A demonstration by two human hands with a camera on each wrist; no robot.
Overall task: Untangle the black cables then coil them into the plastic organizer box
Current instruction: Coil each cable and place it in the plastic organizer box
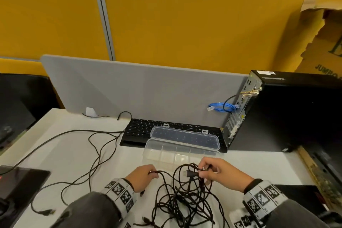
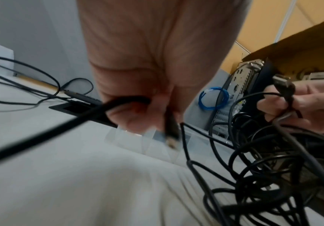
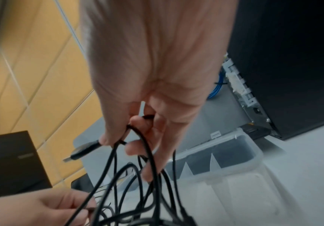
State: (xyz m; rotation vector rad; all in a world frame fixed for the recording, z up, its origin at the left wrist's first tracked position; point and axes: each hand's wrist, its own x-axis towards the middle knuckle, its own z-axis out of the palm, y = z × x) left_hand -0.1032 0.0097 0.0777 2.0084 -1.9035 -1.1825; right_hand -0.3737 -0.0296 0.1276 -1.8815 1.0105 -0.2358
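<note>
A tangle of black cables [image 1: 187,203] lies on the white table in front of me, also seen in the left wrist view as black cables [image 2: 269,168]. My left hand [image 1: 146,176] grips one black cable near its plug [image 2: 171,137]. My right hand [image 1: 212,172] holds several strands lifted from the tangle and pinches a USB plug [image 3: 83,150]. The clear plastic organizer box [image 1: 159,151] stands just behind my hands with its lid [image 1: 185,137] open; its dividers [image 3: 215,162] show and the compartments look empty.
A black keyboard [image 1: 140,129] lies behind the box. A black computer tower [image 1: 296,113] stands at the right with a blue cable coil [image 1: 222,107]. Another long black cable [image 1: 74,153] runs over the left of the table. A dark device [image 1: 20,181] sits at the left edge.
</note>
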